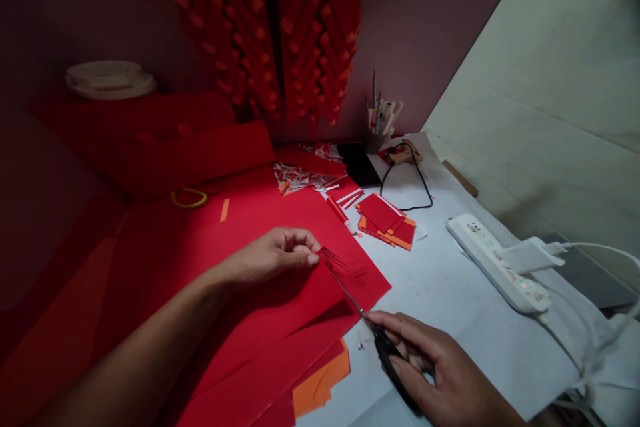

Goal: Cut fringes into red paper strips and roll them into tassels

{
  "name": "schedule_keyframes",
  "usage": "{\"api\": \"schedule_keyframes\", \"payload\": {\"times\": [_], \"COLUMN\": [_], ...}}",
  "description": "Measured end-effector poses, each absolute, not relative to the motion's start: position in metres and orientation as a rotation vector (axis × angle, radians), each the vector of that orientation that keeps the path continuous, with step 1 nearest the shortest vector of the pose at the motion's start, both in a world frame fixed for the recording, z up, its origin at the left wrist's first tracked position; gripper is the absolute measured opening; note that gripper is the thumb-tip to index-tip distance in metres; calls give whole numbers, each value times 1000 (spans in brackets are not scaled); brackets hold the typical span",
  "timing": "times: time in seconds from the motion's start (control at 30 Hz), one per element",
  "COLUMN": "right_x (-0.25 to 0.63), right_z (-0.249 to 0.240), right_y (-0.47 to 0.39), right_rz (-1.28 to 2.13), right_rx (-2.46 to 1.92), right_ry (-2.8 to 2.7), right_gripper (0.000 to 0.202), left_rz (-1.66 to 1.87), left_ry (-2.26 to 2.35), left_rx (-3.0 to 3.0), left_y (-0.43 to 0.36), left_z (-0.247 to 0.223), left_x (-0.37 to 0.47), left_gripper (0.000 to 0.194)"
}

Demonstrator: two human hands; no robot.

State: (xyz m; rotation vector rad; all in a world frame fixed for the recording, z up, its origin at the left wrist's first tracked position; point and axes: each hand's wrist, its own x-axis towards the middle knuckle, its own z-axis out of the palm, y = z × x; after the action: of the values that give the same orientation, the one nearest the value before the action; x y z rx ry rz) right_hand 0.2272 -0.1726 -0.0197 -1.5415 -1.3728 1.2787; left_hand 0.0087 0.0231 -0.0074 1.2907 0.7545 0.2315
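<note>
My left hand is closed in a pinch, thumb against fingers, at the end of a small red paper strip cut into thin slivers. In my right hand is a pair of scissors with black handles. The blades point up and left, their tip close to the strip by my left fingertips; I cannot tell how far apart they are. Beneath both lie large red paper sheets. Orange paper sticks out from under their lower edge.
A white power strip with a plugged-in charger lies at right. Behind are red and orange paper pieces, paper scraps, a black phone and a pen cup. A yellow loop handle lies at left.
</note>
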Motion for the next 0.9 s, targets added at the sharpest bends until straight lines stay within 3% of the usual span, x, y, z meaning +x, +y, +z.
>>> {"api": "schedule_keyframes", "payload": {"times": [0.6, 0.9], "right_x": [232, 227], "right_z": [-32, -26], "right_y": [-193, -186], "right_rz": [1142, 1149], "right_rx": [-1530, -1576], "right_ry": [-1427, -1477], "right_gripper": [53, 48], "left_rz": [262, 241], "left_ry": [778, 789], "left_rx": [1273, 1322], "left_y": [21, 20], "left_z": [-4, -2], "left_x": [10, 12], "left_gripper": [27, 30]}}
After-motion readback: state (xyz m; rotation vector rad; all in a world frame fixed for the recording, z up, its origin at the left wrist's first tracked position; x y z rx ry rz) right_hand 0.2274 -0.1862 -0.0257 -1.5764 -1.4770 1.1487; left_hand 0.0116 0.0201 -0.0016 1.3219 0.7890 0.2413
